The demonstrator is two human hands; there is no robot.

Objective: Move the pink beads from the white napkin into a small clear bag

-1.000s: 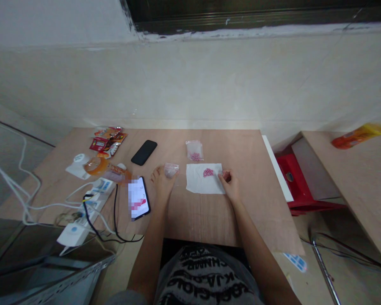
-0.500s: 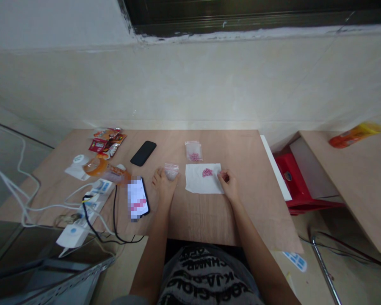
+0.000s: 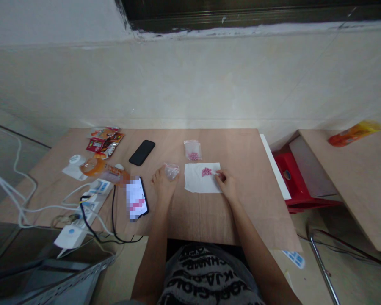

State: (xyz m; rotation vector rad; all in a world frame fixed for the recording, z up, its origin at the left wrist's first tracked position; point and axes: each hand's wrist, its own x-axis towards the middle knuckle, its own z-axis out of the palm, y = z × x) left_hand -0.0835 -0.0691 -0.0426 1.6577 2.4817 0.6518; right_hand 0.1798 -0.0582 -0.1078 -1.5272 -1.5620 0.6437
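Shifted the right hand [image 3: 227, 185] leftward since half a second ago, over the right edge of the white paper [image 3: 198, 184], near the heap of pink beads [image 3: 206, 172]; tipped the small clear bag [image 3: 171, 170] slightly too; holding that bag in the left hand [image 3: 164, 182], between thumb and fingers, left of the paper; bringing right thumb and fingertips close together beside a pale sliver, too small to make out, so cannot tell whether that grip has anything in it; see the heap right of the paper's middle; see a second bag [image 3: 193, 151], with pink beads at its bottom, on the worktop [image 3: 193, 216] just beyond the paper; find a black phone [image 3: 142, 153] and a lit phone [image 3: 136, 199] to the left.
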